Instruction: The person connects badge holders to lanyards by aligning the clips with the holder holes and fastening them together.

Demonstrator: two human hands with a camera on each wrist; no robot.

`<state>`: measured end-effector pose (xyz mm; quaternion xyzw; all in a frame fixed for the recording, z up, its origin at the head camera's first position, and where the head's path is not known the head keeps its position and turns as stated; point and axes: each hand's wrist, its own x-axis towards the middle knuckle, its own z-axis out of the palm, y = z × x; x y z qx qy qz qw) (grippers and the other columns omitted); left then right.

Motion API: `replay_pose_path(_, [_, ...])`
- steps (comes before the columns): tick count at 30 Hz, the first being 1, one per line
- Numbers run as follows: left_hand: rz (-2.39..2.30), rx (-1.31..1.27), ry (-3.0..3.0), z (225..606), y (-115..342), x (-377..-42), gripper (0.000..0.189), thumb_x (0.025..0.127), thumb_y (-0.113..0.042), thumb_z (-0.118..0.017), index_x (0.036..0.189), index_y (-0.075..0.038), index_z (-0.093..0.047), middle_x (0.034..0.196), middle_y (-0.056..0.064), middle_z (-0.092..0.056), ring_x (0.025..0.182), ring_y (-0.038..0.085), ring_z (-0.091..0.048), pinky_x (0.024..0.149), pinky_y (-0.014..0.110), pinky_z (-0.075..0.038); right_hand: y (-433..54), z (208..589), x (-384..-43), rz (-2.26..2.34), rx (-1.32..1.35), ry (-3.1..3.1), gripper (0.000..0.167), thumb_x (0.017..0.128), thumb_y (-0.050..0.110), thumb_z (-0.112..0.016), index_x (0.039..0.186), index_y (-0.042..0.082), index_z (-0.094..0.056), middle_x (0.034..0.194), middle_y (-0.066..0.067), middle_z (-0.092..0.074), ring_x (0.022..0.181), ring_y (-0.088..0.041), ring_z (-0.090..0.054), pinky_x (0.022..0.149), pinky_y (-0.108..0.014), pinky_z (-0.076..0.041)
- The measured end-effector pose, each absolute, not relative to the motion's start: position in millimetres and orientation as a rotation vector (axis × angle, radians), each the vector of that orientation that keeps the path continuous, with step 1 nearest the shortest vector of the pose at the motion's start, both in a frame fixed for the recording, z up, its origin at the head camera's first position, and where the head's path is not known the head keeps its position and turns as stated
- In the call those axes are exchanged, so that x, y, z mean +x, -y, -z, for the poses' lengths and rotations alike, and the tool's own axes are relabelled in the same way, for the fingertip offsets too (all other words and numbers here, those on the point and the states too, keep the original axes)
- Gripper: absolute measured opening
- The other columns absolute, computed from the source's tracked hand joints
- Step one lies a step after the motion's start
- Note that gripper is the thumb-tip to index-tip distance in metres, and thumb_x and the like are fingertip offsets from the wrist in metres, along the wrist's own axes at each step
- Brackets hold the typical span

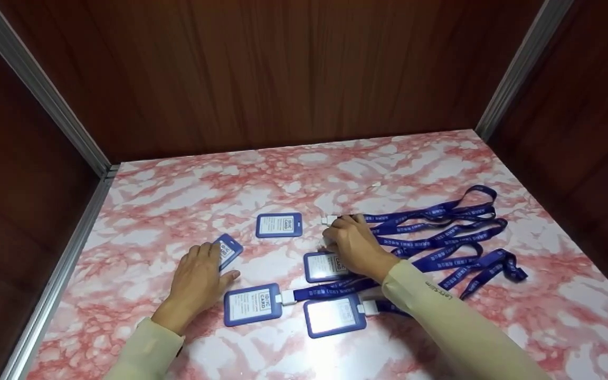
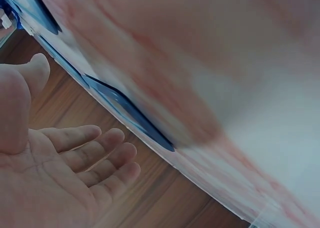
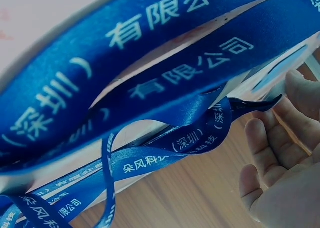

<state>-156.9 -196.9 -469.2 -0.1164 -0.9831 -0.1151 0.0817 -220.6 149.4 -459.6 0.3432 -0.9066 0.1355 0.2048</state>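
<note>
My left hand (image 1: 198, 277) is beside a tilted blue ID card holder (image 1: 230, 248), part of which it hides. In the left wrist view the fingers (image 2: 95, 150) are relaxed, the thumb stands apart, and the palm is bare. Over on the right, my right hand (image 1: 355, 244) pinches a blue lanyard (image 1: 388, 217) close to its white clip (image 1: 329, 219). The right wrist view shows curled fingers at the end of a dark strap (image 3: 255, 105). Beneath this hand lies another card holder (image 1: 322, 265), partly covered.
A loose card holder (image 1: 278, 225) lies farther back on the marbled table (image 1: 177, 200). Nearer me, two card holders, a left one (image 1: 253, 305) and a right one (image 1: 334, 317), are clipped to lanyards. Several blue straps (image 1: 452, 237) spread to the right. Wooden panels (image 1: 293, 79) enclose the table.
</note>
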Motion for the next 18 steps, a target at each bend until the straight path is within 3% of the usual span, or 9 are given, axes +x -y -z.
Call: replay_pose_path(18, [0.32, -0.219, 3.116, 465.7, 202.4, -164.8, 0.085, 0.096, -0.044, -0.07, 0.147, 0.015, -0.038, 0.141, 0.034, -0.048, 0.128, 0.049, -0.046, 0.106, 0.064, -0.04, -151.0, 458.9, -219.8, -0.381, 0.954, 2.541, 0.02, 0.077, 0.002, -0.08, 0.073, 0.015, -0.065, 0.08, -0.001, -0.066, 0.086, -0.027, -0.059, 0.083, -0.046, -0.041])
